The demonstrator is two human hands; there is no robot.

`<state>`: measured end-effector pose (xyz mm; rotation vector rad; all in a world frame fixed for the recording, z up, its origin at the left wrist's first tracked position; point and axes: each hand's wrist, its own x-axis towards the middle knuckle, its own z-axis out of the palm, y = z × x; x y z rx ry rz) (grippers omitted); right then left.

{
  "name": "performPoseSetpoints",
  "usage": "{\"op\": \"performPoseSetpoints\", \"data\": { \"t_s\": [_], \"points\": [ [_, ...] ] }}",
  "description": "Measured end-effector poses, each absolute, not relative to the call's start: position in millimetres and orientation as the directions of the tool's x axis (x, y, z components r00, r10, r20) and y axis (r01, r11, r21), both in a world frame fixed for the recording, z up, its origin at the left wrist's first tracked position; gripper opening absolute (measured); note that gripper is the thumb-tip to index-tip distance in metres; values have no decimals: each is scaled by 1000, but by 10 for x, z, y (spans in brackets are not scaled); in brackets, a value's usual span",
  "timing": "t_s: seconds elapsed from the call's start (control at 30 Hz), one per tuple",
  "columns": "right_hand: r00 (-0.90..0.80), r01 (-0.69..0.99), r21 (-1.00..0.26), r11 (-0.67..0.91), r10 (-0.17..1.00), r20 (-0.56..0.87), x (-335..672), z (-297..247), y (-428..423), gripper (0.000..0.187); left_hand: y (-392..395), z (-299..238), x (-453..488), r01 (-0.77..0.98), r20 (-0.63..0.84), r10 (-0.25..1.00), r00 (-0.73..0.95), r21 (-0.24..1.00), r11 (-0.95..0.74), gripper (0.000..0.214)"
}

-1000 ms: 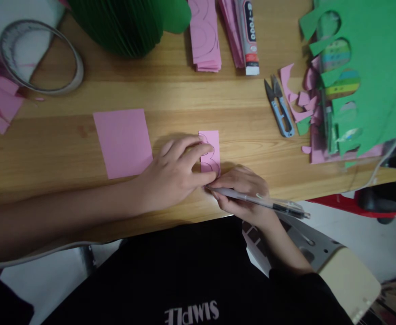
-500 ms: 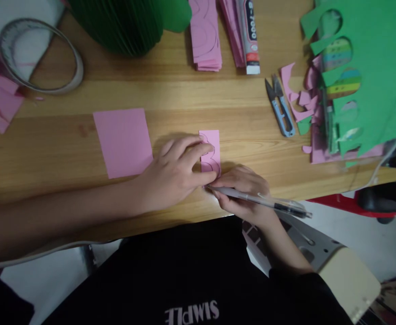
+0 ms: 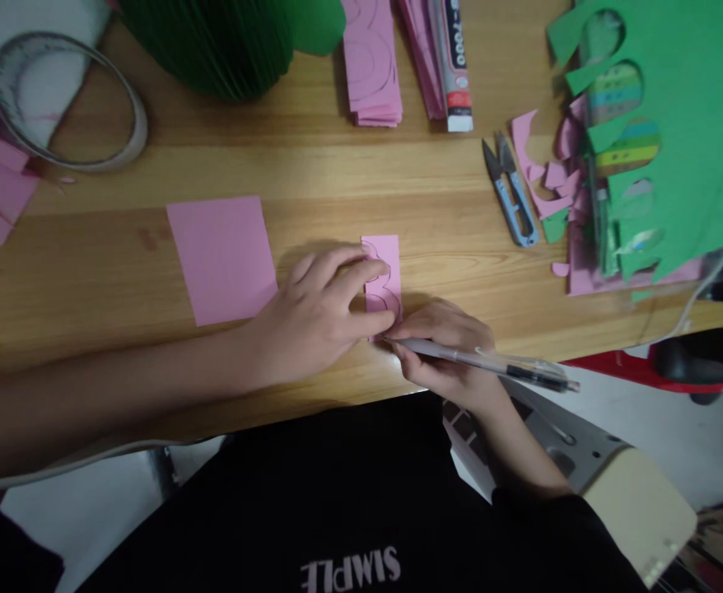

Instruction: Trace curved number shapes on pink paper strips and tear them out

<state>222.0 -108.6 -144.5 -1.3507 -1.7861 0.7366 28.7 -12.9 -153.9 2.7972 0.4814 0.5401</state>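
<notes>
A narrow pink paper strip (image 3: 389,276) with curved dark lines lies on the wooden table near its front edge. My left hand (image 3: 321,309) rests on the strip with its fingers spread, pressing it down from the left. My right hand (image 3: 448,346) grips a clear-barrelled pen (image 3: 482,360), its tip at the strip's lower end. Just left of my left hand lies a square pink sheet (image 3: 222,259), unmarked.
Thread snips (image 3: 512,193) lie at the right beside pink scraps (image 3: 540,177) and green cut-out sheets (image 3: 695,165). At the back are marked pink strips (image 3: 370,66), a glue box (image 3: 459,74) and a green pleated paper piece (image 3: 213,49). A tape roll (image 3: 132,144) sits at left.
The pen has shifted slightly right, its tip moving a little along the strip's lower end. My left hand stays in place on the strip. The view has shifted a little.
</notes>
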Motion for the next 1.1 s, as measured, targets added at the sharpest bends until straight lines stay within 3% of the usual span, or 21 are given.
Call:
{"op": "performPoseSetpoints", "data": {
  "t_s": [0.67, 0.83, 1.1],
  "points": [
    [-197, 551, -764, 335, 942, 271, 2217, -1442, -1060, 10, -133, -1533, 272, 319, 248, 394, 885, 292, -902, 27],
    [46, 431, -875, 221, 963, 266, 2216, -1442, -1131, 11, -121, -1541, 279, 282, 300, 371, 879, 299, -911, 20],
    [333, 493, -870, 11, 921, 200, 2168, -1500, -1258, 9, -114, -1534, 274, 284, 267, 385, 884, 347, -894, 20]
  ]
}}
